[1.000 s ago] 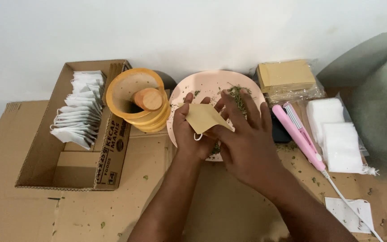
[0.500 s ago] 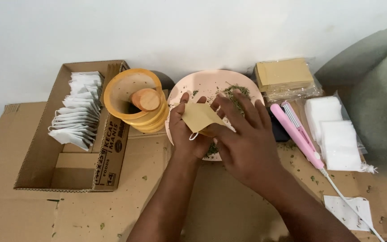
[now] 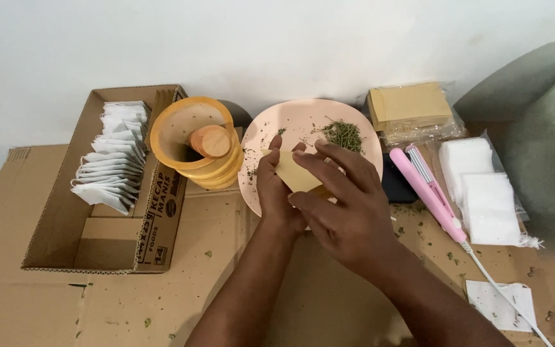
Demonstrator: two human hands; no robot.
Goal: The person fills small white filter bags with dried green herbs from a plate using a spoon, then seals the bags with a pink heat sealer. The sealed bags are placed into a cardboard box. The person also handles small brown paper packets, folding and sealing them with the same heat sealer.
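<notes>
both hands have turned the little tan paper bag [image 3: 295, 172] a bit since a moment ago, and it is still held over the pink plate [image 3: 367, 136]. the left hand [image 3: 276, 189] pinches its near side and the right hand [image 3: 347, 207] fingers [image 3: 329, 162] press on top, with dry green leaves [image 3: 343, 133] just past the fingertips. this looks like the bag-filling step, so next the bag mouth must be spread open wide.
</notes>
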